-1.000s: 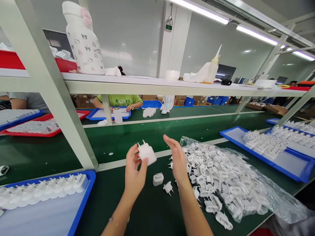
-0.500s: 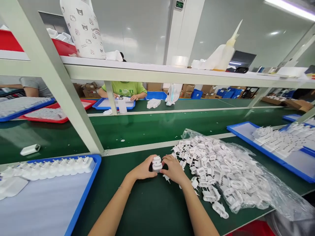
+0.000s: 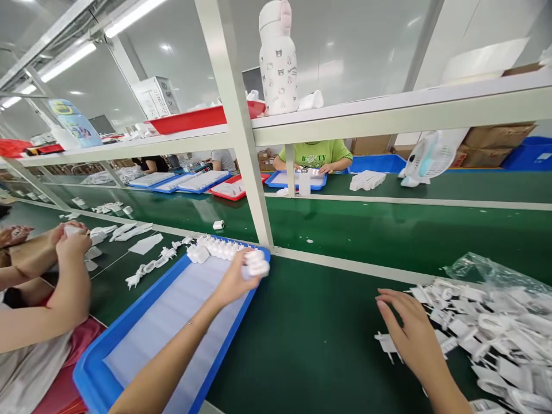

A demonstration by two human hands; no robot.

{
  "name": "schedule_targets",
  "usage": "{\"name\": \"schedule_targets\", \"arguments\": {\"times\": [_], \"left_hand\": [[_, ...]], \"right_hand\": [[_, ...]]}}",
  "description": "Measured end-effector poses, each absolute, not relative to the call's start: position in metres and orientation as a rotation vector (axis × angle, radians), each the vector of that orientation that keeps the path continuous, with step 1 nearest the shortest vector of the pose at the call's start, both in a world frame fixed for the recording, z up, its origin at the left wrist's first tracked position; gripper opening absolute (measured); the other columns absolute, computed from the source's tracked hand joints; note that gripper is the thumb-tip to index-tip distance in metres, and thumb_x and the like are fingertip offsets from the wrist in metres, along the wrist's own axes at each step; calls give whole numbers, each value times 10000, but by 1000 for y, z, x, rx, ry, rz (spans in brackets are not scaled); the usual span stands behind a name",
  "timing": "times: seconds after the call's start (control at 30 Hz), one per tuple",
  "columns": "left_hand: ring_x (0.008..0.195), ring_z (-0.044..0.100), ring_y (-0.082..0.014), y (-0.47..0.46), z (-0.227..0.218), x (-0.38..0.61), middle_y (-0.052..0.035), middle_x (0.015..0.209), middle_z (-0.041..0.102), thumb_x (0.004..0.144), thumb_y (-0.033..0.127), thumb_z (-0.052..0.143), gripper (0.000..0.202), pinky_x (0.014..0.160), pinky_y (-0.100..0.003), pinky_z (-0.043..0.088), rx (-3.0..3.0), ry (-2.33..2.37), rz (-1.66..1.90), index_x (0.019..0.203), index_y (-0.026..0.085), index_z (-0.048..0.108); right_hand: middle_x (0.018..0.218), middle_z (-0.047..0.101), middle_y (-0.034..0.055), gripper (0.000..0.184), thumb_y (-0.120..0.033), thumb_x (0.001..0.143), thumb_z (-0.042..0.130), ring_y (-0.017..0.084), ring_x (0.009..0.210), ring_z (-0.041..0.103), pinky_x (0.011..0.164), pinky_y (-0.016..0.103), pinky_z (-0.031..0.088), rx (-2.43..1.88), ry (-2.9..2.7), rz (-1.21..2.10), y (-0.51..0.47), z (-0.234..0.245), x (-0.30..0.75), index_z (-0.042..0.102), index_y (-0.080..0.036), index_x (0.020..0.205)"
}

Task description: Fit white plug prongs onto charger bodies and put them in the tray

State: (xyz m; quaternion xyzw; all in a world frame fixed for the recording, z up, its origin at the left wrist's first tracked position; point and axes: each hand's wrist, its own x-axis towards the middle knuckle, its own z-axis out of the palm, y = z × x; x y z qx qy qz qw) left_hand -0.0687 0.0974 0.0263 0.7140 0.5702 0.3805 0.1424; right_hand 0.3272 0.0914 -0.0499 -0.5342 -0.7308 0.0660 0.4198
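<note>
My left hand [image 3: 233, 283] holds a white plug adapter [image 3: 257, 264], blurred by motion, over the far right corner of a blue-rimmed tray [image 3: 92, 371]. Along the tray's far side stands a row of white adapters [image 3: 222, 247] with thin pins pointing up. A pale sheet covers the tray's floor. My right hand [image 3: 407, 325] is open with fingers apart, above the near edge of a heap of white plug parts [image 3: 495, 328] with metal pins. One loose plug part [image 3: 388, 345] lies just left of that hand.
A shelf upright [image 3: 245, 132] rises behind the tray, carrying a shelf with a patterned bottle [image 3: 278, 75]. At the left, a co-worker's hands [image 3: 73, 236] work near a line of white parts [image 3: 155, 261]. Across the green bench, a person in a green shirt [image 3: 314, 154] handles parts.
The view has swung left. My left hand has carried the adapter from between both hands leftward over the tray. My right hand has let go and moved apart, towards the heap.
</note>
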Motion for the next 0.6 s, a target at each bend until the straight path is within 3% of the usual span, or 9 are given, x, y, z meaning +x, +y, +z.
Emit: {"name": "schedule_targets", "arguments": {"times": [0.1,0.2,0.3,0.43,0.6], "left_hand": [[993,544,-249,100,-1,-158,-108,1113,524,702,351,618,610,857,-390,469,1680,2203,1281,1218,145,367],[965,544,-272,114,-31,-214,-91,994,550,663,366,658,605,820,-401,476,1430,2541,1217,1157,127,404],[1071,494,-284,125,-53,-231,-108,1075,518,655,324,670,582,856,-382,466,1376,2638,1166,1139,143,403],[1103,477,-226,135,-67,-222,-143,1236,393,701,295,621,608,834,-294,473,1244,2697,1292,1209,156,317],[964,547,-245,141,-68,-216,-65,958,536,671,418,662,649,791,-344,472,1092,2745,1249,1169,158,338]], "right_hand": [[1063,622,75,269,-423,902,417,273,1066,521,893,449,424,-1327,-1831,181,90,-48,317,606,-232,889],[1045,626,71,255,-400,908,416,264,1049,525,890,441,425,-1305,-1807,171,91,-51,313,604,-230,877],[1014,633,70,245,-387,905,427,260,1027,532,878,434,433,-1295,-1783,158,92,-56,315,607,-226,864],[1005,636,70,246,-379,906,428,260,1016,539,850,425,450,-1319,-1762,171,92,-59,318,618,-227,872],[980,645,78,252,-374,908,423,266,987,557,855,442,449,-1305,-1786,160,92,-58,315,620,-220,873]]}}
